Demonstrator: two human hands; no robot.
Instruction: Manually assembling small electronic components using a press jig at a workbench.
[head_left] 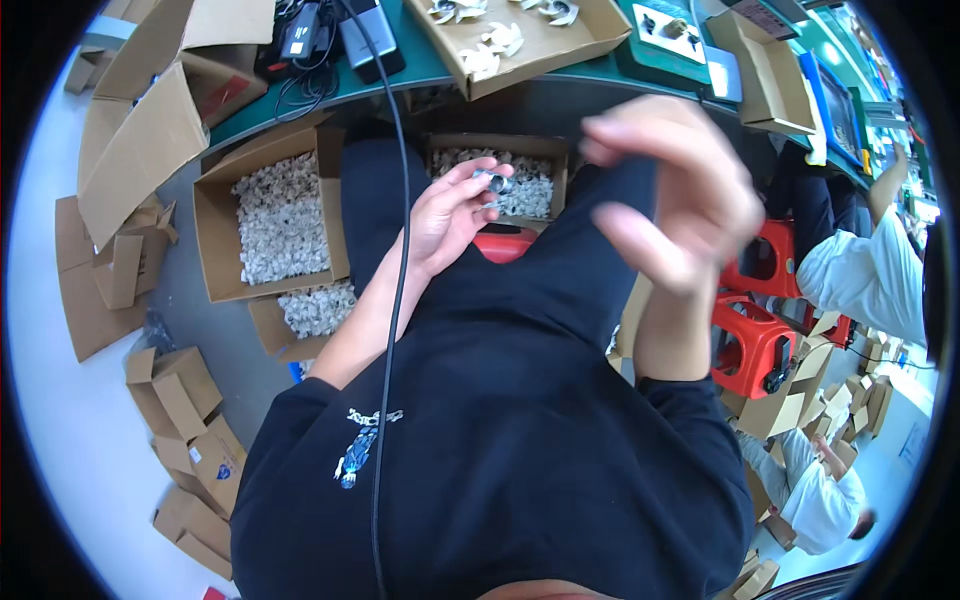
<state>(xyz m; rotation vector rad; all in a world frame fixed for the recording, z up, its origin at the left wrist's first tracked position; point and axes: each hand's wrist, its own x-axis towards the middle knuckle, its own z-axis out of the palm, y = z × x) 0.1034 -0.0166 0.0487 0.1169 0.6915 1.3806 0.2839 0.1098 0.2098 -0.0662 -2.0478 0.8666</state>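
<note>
My left hand (444, 222) is closed with its fingertips around a small ring-shaped metallic part (496, 183), held above a carton of small white parts (530, 198) between my knees. The exact kind of the part is too small to tell. My right hand (690, 190) is raised over my right thigh, blurred by motion. Its thumb stands apart from its curved fingers, and nothing shows between them.
On the green table (345, 105) ahead sits a shallow cardboard tray (545, 62) holding several white bladed pieces. Another carton (225, 250) of white parts stands left of my legs. A black cable (404, 210) hangs before me. Red stools (755, 345) and two people are at right.
</note>
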